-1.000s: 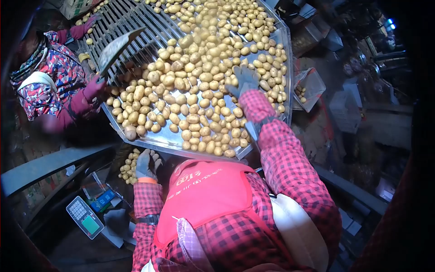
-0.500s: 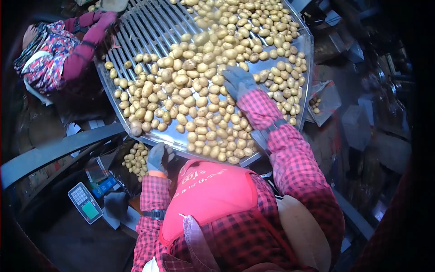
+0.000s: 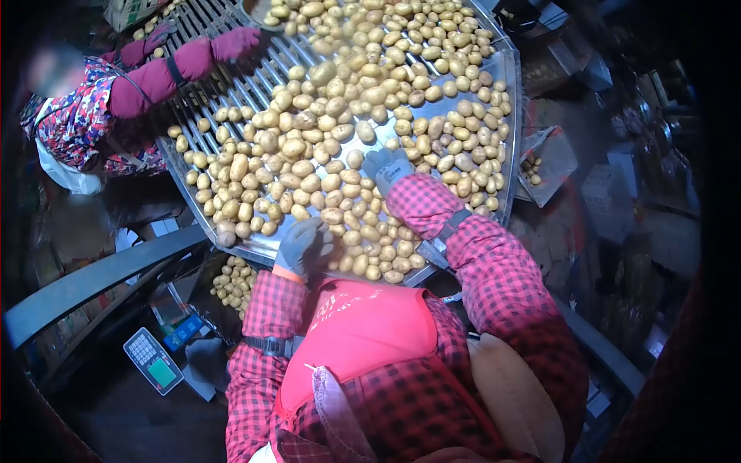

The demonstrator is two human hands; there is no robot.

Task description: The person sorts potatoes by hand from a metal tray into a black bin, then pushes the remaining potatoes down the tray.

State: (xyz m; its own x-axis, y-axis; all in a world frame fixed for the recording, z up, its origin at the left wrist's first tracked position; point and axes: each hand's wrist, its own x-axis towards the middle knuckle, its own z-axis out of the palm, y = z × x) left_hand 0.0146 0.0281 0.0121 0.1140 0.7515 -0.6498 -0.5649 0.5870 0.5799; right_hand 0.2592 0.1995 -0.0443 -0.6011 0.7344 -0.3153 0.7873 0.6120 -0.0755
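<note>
Many yellow potatoes (image 3: pixel 293 147) lie spread over a metal sorting table (image 3: pixel 255 248) with a slatted upper part. My right hand (image 3: pixel 386 166), in a grey glove, rests among the potatoes near the middle of the table, its fingers spread against them. Over the near edge is my left hand (image 3: pixel 305 243), also gloved in grey, with its fingers curled beside the nearest potatoes. Whether anything sits inside those curled fingers is hidden.
A co-worker (image 3: pixel 93 108) at the upper left reaches an arm over the slats. Below the left edge are more potatoes (image 3: pixel 231 285), a scale display (image 3: pixel 153 361) and a curved metal rail (image 3: pixel 100 270). A bag (image 3: pixel 546 166) with potatoes hangs at the right.
My left hand has moved up and right over the table's edge. My right hand has shifted down and slightly left. The co-worker's arm now reaches further right across the slats.
</note>
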